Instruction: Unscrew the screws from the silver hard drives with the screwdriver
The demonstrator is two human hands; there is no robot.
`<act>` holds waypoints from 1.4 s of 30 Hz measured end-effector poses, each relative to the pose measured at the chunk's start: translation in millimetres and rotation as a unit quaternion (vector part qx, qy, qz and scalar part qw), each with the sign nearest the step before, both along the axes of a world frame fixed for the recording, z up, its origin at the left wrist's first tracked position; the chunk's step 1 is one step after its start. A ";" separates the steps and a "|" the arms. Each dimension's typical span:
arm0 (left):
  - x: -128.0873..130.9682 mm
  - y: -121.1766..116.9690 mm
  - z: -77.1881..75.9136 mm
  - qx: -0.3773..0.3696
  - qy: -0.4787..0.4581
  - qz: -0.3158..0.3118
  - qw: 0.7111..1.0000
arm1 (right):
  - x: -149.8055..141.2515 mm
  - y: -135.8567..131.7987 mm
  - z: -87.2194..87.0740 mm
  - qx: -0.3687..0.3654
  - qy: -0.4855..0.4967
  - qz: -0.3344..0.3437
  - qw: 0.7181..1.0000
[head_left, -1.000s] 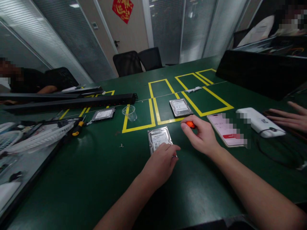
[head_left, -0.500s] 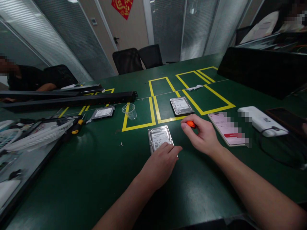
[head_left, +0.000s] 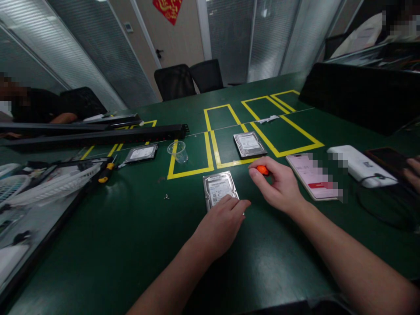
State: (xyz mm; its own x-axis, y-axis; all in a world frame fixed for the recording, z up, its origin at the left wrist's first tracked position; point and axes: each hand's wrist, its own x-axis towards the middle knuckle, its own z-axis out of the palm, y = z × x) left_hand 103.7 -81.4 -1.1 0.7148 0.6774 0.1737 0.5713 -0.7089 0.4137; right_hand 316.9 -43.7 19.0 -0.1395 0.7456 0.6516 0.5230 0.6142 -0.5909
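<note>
A silver hard drive (head_left: 219,188) lies label up on the green table (head_left: 131,236) in front of me. My left hand (head_left: 220,225) rests on its near edge, fingers curled and pressing it down. My right hand (head_left: 277,186) is closed around a small tool with an orange handle (head_left: 262,170), just right of the drive. A second hard drive (head_left: 249,144) sits inside a yellow taped box (head_left: 229,148) beyond. A third drive (head_left: 141,154) lies further left.
A clear plastic cup (head_left: 177,151) stands in a taped box. A yellow-handled screwdriver (head_left: 106,172), long black strips (head_left: 98,136) and white parts (head_left: 46,188) lie at left. A phone (head_left: 311,176), a white power bank (head_left: 361,165) and another person's hand (head_left: 414,171) are at right.
The other person's hand at the right edge has drawn back off the table. My own hands have barely moved.
</note>
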 end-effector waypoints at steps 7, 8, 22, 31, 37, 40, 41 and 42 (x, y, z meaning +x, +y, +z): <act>-1.4 -1.2 -0.7 0.007 -0.009 0.002 1.000 | -0.6 0.7 -0.8 0.001 0.005 0.001 1.000; -1.5 -1.3 -0.7 0.009 -0.011 0.002 1.000 | -0.7 0.7 -0.8 0.001 0.005 0.001 1.000; -5.9 -5.0 -3.3 0.017 -0.020 -0.006 1.000 | 0.0 -0.3 -0.4 -0.001 0.006 -0.002 1.000; -5.0 -3.8 -5.6 0.019 -0.022 -0.004 1.000 | 0.4 1.1 -1.7 0.004 0.003 -0.004 1.000; -5.2 -4.5 -4.5 0.023 -0.020 -0.007 1.000 | -0.4 -0.1 -0.4 0.013 0.020 -0.002 1.000; -5.8 -4.2 -2.6 0.019 -0.022 -0.007 1.000 | 0.0 -5.5 5.3 0.018 0.048 0.004 0.999; -6.0 -4.0 -2.2 0.017 -0.023 -0.007 1.000 | 0.1 -7.8 7.9 0.018 0.065 0.006 0.998; -6.0 -3.9 -2.2 0.014 -0.025 -0.007 1.000 | 0.2 -10.1 10.8 0.016 0.087 0.007 0.996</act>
State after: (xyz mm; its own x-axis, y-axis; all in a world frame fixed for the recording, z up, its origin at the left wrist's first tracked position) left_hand 97.7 -85.3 -3.3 0.7148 0.6611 0.2282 0.5400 -0.7290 0.4206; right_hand 317.1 -53.8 29.9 -0.0330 0.7233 0.6898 0.4057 0.6404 -0.6521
